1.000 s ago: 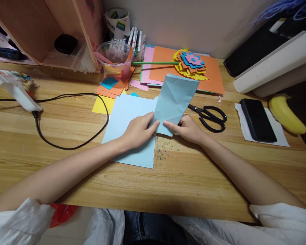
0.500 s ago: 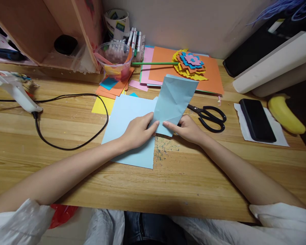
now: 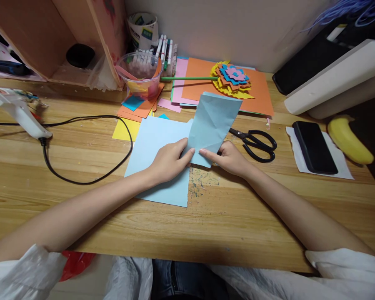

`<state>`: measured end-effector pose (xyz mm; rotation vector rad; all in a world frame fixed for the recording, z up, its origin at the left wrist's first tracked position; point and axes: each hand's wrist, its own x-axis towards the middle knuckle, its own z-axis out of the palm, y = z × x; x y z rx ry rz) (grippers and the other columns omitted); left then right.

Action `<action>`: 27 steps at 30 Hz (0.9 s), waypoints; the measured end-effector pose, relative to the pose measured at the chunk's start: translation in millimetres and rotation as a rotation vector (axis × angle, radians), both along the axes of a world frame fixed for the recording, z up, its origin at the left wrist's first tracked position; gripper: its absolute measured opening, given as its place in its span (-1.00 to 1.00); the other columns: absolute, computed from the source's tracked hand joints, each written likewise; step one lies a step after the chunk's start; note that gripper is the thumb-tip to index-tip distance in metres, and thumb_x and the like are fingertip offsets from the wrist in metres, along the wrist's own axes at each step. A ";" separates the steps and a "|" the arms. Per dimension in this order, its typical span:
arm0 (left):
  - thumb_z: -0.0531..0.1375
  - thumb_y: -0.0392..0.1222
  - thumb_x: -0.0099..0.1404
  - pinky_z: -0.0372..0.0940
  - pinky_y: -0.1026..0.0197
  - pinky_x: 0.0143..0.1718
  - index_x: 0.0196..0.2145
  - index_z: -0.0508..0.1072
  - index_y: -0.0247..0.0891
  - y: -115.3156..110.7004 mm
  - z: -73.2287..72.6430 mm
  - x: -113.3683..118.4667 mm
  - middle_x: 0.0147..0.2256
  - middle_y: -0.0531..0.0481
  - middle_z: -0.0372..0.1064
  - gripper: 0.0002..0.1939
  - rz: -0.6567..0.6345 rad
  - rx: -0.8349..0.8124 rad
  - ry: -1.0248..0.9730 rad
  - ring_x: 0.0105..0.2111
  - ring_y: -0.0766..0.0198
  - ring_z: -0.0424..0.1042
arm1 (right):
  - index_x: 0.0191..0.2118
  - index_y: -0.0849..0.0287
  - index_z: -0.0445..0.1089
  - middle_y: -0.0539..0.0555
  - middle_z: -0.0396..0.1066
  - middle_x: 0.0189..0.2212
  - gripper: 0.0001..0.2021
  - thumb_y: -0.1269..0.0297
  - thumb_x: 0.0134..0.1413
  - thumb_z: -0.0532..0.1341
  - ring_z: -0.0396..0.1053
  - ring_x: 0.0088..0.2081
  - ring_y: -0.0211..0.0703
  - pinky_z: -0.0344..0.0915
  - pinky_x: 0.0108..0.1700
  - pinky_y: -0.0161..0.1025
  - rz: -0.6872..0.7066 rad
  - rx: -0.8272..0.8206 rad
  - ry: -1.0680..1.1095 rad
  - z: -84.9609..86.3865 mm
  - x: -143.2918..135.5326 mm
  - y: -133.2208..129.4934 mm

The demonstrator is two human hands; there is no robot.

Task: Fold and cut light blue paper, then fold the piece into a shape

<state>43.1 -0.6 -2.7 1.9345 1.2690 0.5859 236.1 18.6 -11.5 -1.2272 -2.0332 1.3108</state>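
Observation:
A folded piece of light blue paper (image 3: 215,121) with crease lines is held tilted up over the table between both my hands. My left hand (image 3: 171,160) grips its lower left edge, thumb on the front and fingers behind. At the lower right edge, my right hand (image 3: 231,158) pinches it the same way, its fingers partly hidden by the paper. Under my left hand lies a larger light blue sheet (image 3: 162,191) flat on the wooden table (image 3: 112,221). Black-handled scissors (image 3: 258,145) rest just beyond my right hand, their blades partly covered by the folded paper.
A paper flower (image 3: 234,79) with a green stem lies on coloured sheets (image 3: 262,93) at the back. Left of it stand a clear plastic bowl (image 3: 140,79) and markers (image 3: 165,50). A corded white glue gun (image 3: 28,118) is far left; a phone (image 3: 315,148) and banana (image 3: 350,139) lie right.

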 end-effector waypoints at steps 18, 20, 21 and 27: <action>-0.05 -0.13 0.31 0.11 0.26 -0.46 -0.42 0.22 -0.23 -0.1 -0.6 -0.1 -0.57 0.08 0.35 -0.80 0.000 0.002 -0.002 -0.51 0.30 0.31 | -0.53 0.22 0.34 0.02 0.32 -0.56 -0.67 0.06 0.07 0.12 0.23 -0.51 -0.26 0.18 -0.47 -0.31 -0.007 0.000 0.009 -0.3 0.1 -0.3; -0.05 -0.13 0.31 0.12 0.25 -0.45 -0.42 0.23 -0.23 -0.2 -0.4 -0.1 -0.57 0.08 0.35 -0.81 -0.001 0.005 0.003 -0.50 0.30 0.31 | -0.52 0.23 0.35 0.02 0.32 -0.56 -0.67 0.06 0.07 0.12 0.23 -0.50 -0.26 0.18 -0.46 -0.30 -0.006 -0.003 0.011 -0.2 0.2 -0.3; -0.05 -0.13 0.31 0.12 0.25 -0.45 -0.41 0.23 -0.23 -0.2 -0.3 -0.1 -0.56 0.08 0.35 -0.80 -0.002 0.005 0.005 -0.50 0.30 0.31 | -0.52 0.23 0.34 0.02 0.32 -0.55 -0.67 0.06 0.07 0.12 0.23 -0.50 -0.26 0.19 -0.46 -0.30 -0.005 -0.004 0.012 -0.1 0.2 -0.3; -0.04 -0.12 0.31 0.11 0.26 -0.46 -0.42 0.22 -0.24 0.2 -0.2 0.1 -0.57 0.08 0.35 -0.80 -0.002 0.005 0.006 -0.51 0.32 0.29 | -0.50 0.23 0.37 0.04 0.35 -0.55 -0.67 0.07 0.06 0.12 0.26 -0.49 -0.24 0.20 -0.45 -0.29 -0.006 0.003 0.013 0.8 -0.3 -0.5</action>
